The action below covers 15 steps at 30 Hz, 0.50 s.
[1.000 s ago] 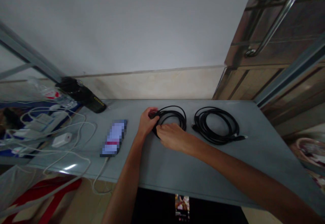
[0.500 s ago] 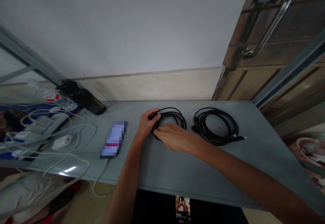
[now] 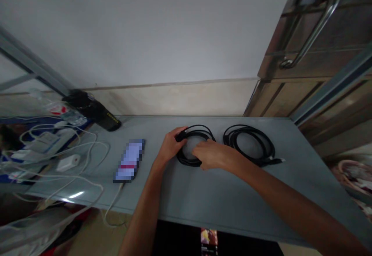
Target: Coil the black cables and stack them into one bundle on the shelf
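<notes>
A coiled black cable lies on the grey table between my hands. My left hand is closed on the coil's left side, thumb toward the middle. Over the coil's right side, my right hand has its fingers curled round the cable strands; its fingertips are partly hidden. To the right of that hand lies a second coiled black cable, with its plug ends at its lower right. My right forearm passes just below this second coil.
On the grey table, a phone lies left of my arms with a white cable attached. Farther left are a black bottle, a clear bottle, a white charger and tangled white cables. A wall stands behind.
My right hand has moved right along the coil, from its lower left to its right side. My left hand has shifted slightly right and still grips the coil.
</notes>
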Motion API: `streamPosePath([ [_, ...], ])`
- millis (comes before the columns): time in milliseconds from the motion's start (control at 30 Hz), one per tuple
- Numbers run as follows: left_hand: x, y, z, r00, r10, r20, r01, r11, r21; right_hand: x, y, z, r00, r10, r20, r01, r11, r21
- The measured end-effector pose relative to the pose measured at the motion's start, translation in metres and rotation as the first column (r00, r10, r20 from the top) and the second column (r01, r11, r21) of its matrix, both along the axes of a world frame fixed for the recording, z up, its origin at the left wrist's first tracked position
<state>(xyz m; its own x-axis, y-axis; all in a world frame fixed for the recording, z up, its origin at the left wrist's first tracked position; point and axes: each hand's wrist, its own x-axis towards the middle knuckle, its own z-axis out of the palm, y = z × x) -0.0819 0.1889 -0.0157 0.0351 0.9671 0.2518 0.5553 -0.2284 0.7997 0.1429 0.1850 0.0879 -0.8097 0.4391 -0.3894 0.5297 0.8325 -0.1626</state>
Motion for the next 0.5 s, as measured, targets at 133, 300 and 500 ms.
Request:
streamPosePath([
  [133, 0.002, -0.003, 0.003, 1.0, -0.02, 0.01, 0.02, 1.0, -0.017, 0.0, 0.001, -0.005, 1.0, 0.01, -0.002, -0.01, 1.0, -0.009],
  [300, 0.003, -0.001, 0.001, 0.999, 0.045, 0.027, -0.045, 0.999, -0.005, 0.005, 0.003, -0.011, 0.998, 0.004, -0.06, -0.002, 1.0, 0.026],
  [500, 0.004, -0.002, 0.004, 0.994, 0.069, 0.088, -0.077, 0.994, 0.082, 0.037, 0.016, 0.003, 0.941, -0.124, -0.315, 0.145, 0.989, 0.044],
])
